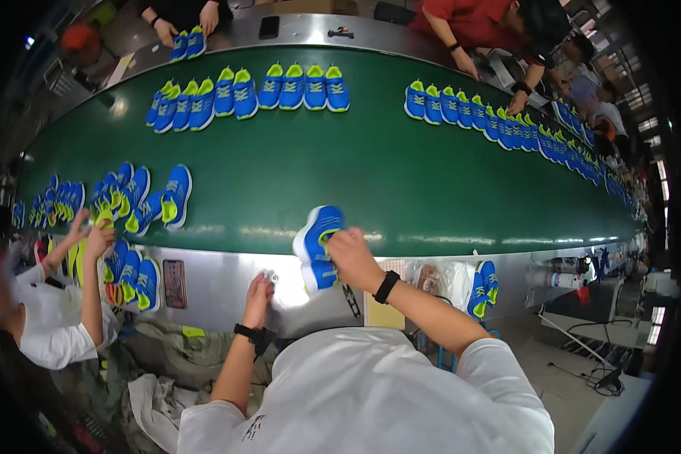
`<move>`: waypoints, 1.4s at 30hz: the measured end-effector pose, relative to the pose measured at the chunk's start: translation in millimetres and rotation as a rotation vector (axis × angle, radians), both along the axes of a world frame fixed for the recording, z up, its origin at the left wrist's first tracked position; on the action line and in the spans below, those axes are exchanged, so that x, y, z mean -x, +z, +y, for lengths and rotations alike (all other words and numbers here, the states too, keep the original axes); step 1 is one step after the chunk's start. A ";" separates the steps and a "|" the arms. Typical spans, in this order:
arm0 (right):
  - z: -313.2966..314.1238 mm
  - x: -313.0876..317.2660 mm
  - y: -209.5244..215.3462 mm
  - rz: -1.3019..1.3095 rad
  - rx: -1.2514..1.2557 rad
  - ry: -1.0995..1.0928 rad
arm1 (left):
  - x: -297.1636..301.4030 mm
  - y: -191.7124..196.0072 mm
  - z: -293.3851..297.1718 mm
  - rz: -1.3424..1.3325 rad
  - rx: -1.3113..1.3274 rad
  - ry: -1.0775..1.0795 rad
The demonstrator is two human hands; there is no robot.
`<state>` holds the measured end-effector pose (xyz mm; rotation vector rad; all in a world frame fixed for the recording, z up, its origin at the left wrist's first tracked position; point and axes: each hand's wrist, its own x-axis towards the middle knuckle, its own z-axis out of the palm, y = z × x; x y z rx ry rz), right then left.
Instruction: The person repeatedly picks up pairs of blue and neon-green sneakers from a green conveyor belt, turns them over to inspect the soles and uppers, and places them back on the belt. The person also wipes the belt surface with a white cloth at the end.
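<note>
A blue sneaker [320, 219] with a white sole and lime-green lining is in my right hand [352, 257], over the near edge of the green belt [250, 181]. The fingers of that hand are closed at the shoe's opening and hide part of it. My left hand [257, 299] is to the left of the shoe, above the metal ledge [216, 284], with its fingers curled. By its fingertips is a small whitish thing [272, 278], too small to name; whether the fingers grip it is unclear.
Blue sneakers [287, 87] line the far side of the belt, with more [175, 197] at left. A co-worker [68, 318] handles shoes at left; others work opposite. The ledge bears a phone [175, 284], black snips [352, 300], a plastic bag [446, 281] and two sneakers [483, 287].
</note>
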<state>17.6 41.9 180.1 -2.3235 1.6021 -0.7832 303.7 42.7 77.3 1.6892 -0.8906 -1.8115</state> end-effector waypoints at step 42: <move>461.5 233.8 -32.9 -0.861 -0.340 -1.549 | 242.7 84.2 50.2 0.073 0.234 -1.185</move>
